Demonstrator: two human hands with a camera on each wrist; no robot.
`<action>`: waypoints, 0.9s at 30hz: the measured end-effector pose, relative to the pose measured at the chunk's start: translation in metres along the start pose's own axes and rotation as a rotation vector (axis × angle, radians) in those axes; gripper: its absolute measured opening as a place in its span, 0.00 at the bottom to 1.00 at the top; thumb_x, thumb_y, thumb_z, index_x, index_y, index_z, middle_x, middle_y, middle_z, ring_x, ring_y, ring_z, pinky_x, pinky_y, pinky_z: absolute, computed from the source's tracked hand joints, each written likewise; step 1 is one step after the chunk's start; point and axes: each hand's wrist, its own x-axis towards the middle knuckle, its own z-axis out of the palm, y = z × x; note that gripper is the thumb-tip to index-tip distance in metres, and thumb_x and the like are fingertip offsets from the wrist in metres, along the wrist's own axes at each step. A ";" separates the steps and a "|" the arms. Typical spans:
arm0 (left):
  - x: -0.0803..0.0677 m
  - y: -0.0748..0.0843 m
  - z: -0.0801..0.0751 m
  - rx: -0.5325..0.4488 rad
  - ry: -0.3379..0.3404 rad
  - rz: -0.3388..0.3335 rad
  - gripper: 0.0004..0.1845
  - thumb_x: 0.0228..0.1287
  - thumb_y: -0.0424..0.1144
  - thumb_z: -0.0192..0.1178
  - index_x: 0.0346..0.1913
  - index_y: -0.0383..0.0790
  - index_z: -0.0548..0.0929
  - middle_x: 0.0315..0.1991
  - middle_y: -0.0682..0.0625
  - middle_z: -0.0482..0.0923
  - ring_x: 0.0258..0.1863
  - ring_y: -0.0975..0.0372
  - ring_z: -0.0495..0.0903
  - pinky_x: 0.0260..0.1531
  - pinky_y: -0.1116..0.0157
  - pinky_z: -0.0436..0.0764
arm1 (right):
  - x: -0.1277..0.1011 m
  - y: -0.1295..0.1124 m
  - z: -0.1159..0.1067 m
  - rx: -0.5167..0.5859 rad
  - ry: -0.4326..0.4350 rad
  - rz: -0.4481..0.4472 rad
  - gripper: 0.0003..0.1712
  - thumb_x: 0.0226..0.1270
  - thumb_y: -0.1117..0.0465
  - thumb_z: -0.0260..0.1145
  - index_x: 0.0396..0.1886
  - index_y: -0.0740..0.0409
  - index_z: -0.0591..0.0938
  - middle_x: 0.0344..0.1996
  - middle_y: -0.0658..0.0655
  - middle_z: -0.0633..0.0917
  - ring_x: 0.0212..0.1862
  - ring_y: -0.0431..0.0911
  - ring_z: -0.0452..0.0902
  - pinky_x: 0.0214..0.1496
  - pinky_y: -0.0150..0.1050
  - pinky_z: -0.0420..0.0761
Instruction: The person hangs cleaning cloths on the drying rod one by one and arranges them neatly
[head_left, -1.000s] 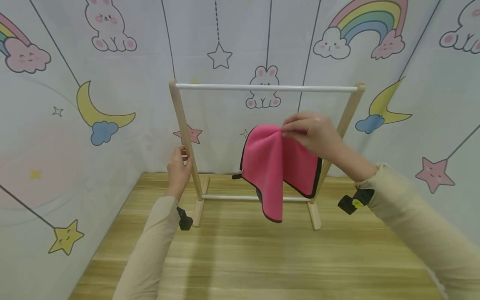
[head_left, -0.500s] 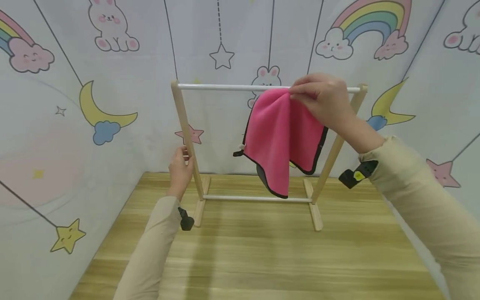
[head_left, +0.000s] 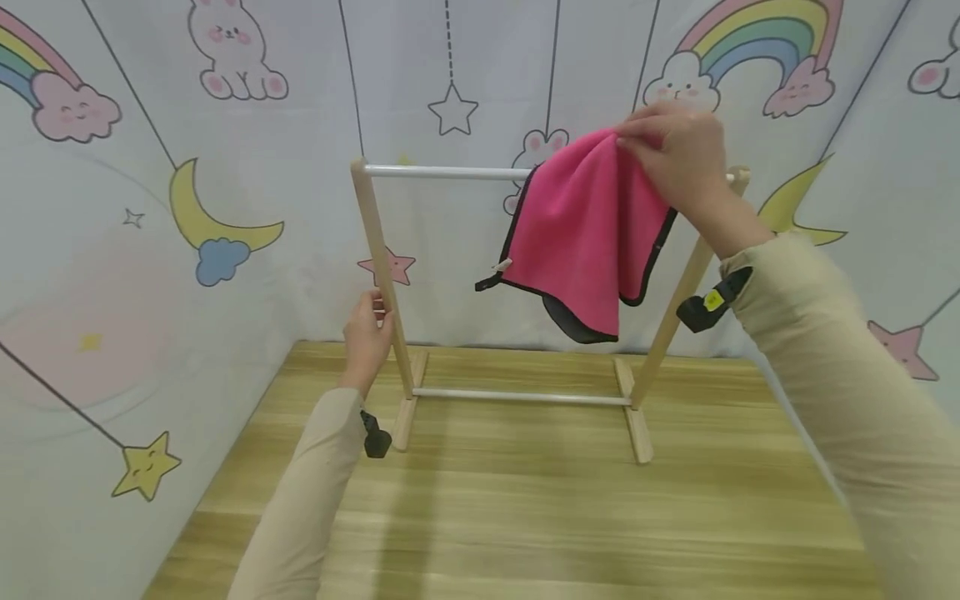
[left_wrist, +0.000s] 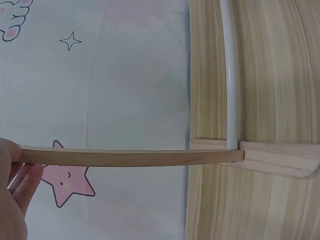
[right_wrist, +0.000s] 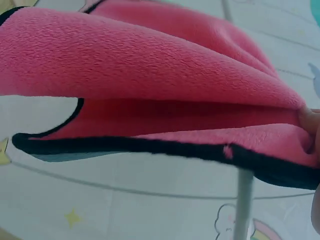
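My right hand (head_left: pixel 681 158) pinches a pink cloth (head_left: pixel 566 237) with black edging by one spot near its middle. The cloth hangs in folds in front of the white top bar (head_left: pixel 442 172) of a wooden rack, and the pinched peak is above bar height. Its grey underside shows at the bottom, and a black loop with a small white tag sticks out at the left. In the right wrist view the fleecy cloth (right_wrist: pixel 125 60) nearly fills the frame. My left hand (head_left: pixel 367 342) holds the rack's left post (left_wrist: pixel 130 158) between thumb and fingers, at about mid-height.
The rack's lower white bar (head_left: pixel 521 397) and wooden feet (head_left: pixel 639 429) stand on a wood-grain tabletop (head_left: pixel 510 508). Behind and to the left hangs a pale backdrop (head_left: pixel 315 225) printed with rabbits, stars, moons and rainbows. Black wrist cameras (head_left: pixel 708 308) sit at both sleeves.
My right hand has lifted the cloth up and slightly right, from below the top bar to a little above it. My left hand stays on the post.
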 end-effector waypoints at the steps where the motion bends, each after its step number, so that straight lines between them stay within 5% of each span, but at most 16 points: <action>1: 0.000 0.000 0.000 0.001 0.001 0.000 0.15 0.61 0.28 0.55 0.50 0.29 0.70 0.41 0.37 0.77 0.39 0.49 0.79 0.41 0.55 0.78 | -0.001 0.002 0.002 -0.019 -0.048 0.023 0.15 0.65 0.58 0.59 0.45 0.62 0.83 0.40 0.62 0.83 0.44 0.53 0.76 0.47 0.46 0.77; 8: 0.000 -0.001 0.001 0.008 0.018 0.023 0.14 0.60 0.28 0.55 0.49 0.30 0.71 0.40 0.37 0.77 0.38 0.49 0.79 0.41 0.55 0.77 | -0.007 0.013 0.009 -0.024 -0.233 0.066 0.14 0.64 0.63 0.59 0.48 0.63 0.81 0.43 0.64 0.81 0.44 0.56 0.75 0.45 0.51 0.78; 27: -0.002 0.000 0.001 0.037 0.038 0.026 0.13 0.61 0.28 0.55 0.49 0.29 0.71 0.40 0.36 0.76 0.38 0.48 0.79 0.39 0.53 0.78 | -0.016 0.011 0.010 -0.038 -0.340 0.064 0.19 0.66 0.54 0.56 0.51 0.61 0.79 0.44 0.63 0.80 0.47 0.55 0.73 0.47 0.49 0.74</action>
